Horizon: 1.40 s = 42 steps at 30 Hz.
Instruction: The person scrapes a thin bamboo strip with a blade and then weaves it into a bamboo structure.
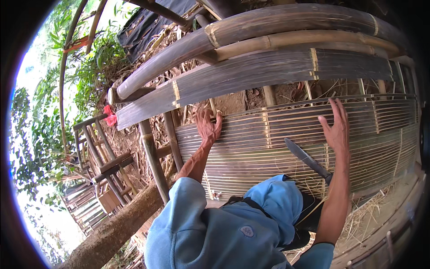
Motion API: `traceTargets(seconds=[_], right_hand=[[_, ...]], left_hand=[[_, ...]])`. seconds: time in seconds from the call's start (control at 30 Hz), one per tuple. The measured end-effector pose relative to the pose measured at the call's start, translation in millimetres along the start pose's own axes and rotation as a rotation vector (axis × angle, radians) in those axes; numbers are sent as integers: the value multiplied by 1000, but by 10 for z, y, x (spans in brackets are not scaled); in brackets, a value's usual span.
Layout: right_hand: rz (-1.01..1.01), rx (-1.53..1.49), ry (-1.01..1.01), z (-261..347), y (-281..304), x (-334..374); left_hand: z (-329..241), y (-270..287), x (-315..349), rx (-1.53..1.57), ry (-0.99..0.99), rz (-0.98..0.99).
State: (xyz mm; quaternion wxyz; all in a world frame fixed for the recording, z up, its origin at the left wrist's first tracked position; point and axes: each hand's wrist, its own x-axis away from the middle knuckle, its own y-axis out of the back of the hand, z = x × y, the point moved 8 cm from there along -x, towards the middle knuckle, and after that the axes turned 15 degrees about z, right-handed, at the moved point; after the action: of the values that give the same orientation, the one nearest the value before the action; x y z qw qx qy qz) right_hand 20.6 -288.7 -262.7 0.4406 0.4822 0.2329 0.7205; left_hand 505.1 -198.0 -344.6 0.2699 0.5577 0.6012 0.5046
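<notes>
A bench seat of narrow split bamboo slats [233,158] spreads in front of me. My left hand [208,126] is at the far edge of these slats, beside a short thin crosspiece [213,106]; its fingers are bent a little, with the thumb apart. Farther right, my right hand [337,127] lies over the same slats with its fingers stretched and the thumb spread. Neither hand visibly holds anything. Between my right forearm and my lap a knife [307,158] with a long blade and dark handle rests on the slats, its tip pointing away to the left.
Beyond the slats runs a wide dark split bamboo panel [255,67], backed by thick bamboo poles [286,20]. A tree trunk [112,226] slants at lower left, near a bamboo frame [105,157]. Thin shavings [369,215] litter the right side. A red cloth [109,116] hangs by the panel's left end.
</notes>
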Motion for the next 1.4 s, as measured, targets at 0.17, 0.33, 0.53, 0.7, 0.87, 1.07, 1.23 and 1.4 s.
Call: traceTargets(seconds=[0.17,0.33,0.53,0.7,0.87,1.07,1.23,1.4], right_hand=[[1,71,27,16,-262,-36],[-18,208,-93,27,-155,-193],[-95,120,15,185,-227,-384],[-109,252,-1,220,-177,-224],[-87,200,-15,135,-202,-294],[-160,185,21,51,-237,-253],[-118,186,1,85,-244,-303],[-114,174,-14,76,-255,-291]], left_hand=[[-61,46,10,-9,24,35],[-102,31,6,-35,-16,14],[-16,81,57,-58,51,2],[472,325,462,-217,128,-398],[1400,607,793,-279,263,-206],[1357,646,593,-248,105,-180],[1352,476,645,-316,197,-83],[1297,361,546,-289,403,-37]])
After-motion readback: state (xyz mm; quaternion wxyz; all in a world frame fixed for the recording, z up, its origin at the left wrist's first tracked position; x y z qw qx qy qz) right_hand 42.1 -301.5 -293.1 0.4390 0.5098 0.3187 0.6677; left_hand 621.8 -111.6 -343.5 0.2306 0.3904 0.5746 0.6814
